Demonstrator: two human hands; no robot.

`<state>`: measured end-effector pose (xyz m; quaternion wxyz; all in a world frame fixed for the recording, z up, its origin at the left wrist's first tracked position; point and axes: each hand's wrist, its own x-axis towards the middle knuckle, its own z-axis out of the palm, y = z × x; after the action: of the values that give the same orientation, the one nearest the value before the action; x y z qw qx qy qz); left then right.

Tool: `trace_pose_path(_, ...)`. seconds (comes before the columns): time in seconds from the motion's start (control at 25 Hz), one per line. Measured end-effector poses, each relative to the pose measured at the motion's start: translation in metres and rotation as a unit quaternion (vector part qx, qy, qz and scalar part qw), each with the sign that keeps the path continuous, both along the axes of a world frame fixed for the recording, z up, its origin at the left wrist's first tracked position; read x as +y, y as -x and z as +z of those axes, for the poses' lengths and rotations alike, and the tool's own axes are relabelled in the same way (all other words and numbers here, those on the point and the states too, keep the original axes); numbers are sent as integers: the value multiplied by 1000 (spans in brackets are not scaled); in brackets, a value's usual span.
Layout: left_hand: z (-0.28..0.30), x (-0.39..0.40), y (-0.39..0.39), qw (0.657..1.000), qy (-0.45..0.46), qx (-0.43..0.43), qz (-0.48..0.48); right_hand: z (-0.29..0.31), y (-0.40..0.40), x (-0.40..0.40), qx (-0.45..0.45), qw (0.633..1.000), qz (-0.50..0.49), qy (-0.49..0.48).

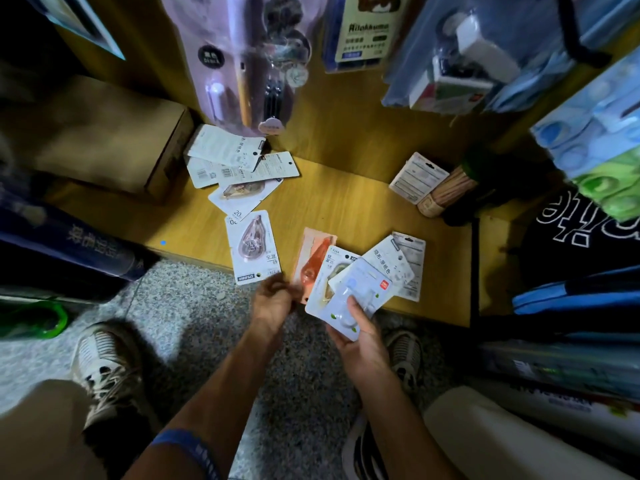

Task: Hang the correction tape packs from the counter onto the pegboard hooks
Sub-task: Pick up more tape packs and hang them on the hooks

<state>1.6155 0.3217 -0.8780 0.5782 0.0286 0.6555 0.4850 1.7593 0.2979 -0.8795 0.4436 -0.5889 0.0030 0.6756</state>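
Observation:
Correction tape packs lie scattered on a low wooden counter (346,202). A loose pile (239,164) sits at the back left, and one white pack with a pink teardrop tape (252,245) lies near the front edge. My right hand (360,327) holds a fan of several packs; the front one is pale blue (353,296). An orange pack (313,261) stands at the fan's left edge, and my left hand (273,299) is curled with its fingertips at that pack's lower edge. One more pack (417,176) leans at the back right.
A cardboard box (114,147) stands on the left of the counter and a roll of sticks (446,192) at the right. Hanging stationery packs (242,64) crowd the board above. Blue and green packs (602,150) hang at the right. My shoes stand on speckled floor (194,306).

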Motion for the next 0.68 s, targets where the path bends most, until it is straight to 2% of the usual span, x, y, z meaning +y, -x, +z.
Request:
trace_pose_path(0.12,8,-10,6,992,14,-86,-91,8,5,-1,-7,1000,19,-19)
trace_pose_path(0.24,30,-22,24,987,22,-142,-74,28,11,0,-7,997,49,-54)
trace_pose_path(0.32,54,-32,36,984,-23,-155,-84,45,19,-1,-3,993,87,-73)
trace_pose_path(0.44,98,-55,50,984,-72,-136,-91,86,32,-8,27,981,149,-124)
trace_pose_path(0.6,154,-80,59,993,-94,-31,-67,147,35,-17,21,943,268,-199)
trace_pose_path(0.68,179,-91,61,990,-124,-17,-65,175,30,-17,10,924,313,-221)
